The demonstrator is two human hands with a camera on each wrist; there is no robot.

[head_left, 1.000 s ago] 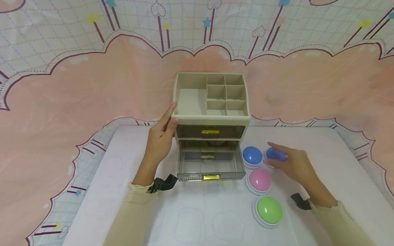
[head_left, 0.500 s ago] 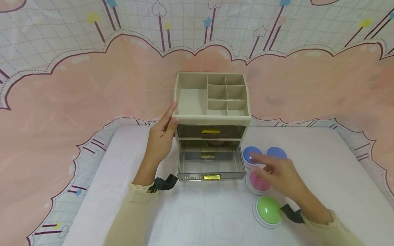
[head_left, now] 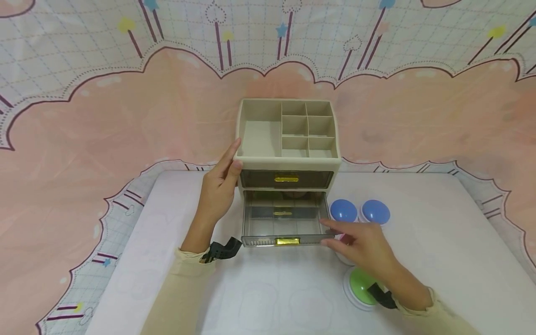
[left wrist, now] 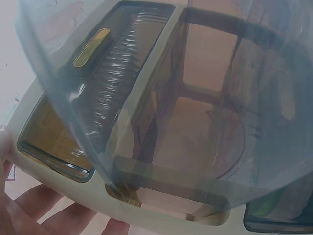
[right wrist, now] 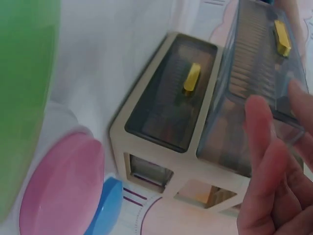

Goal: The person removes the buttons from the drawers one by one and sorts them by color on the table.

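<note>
A cream desktop organizer (head_left: 289, 160) with dark see-through drawers stands on the table, its middle drawer (head_left: 289, 228) pulled out by its gold handle side toward me. My left hand (head_left: 217, 188) rests on the organizer's left side, index finger straight along the upper edge and thumb near the front corner. At the drawer's front right corner is my right hand (head_left: 364, 244), index fingertip over the side wall and thumb by the front face. In the right wrist view, these fingers (right wrist: 259, 122) are parted around the corner. The pulled-out drawer holds nothing visible.
Right of the organizer sit two blue domed round pieces (head_left: 376, 212) on white bases. A pink one (right wrist: 63, 188) is mostly hidden behind my right hand in the head view. A green one (head_left: 361, 284) lies nearer, under my right wrist. A patterned cloth (head_left: 167, 111) hangs behind.
My right hand has left the far blue domed piece, passing over the near blue and pink ones to the drawer's front right corner. My left hand and the organizer have stayed put.
</note>
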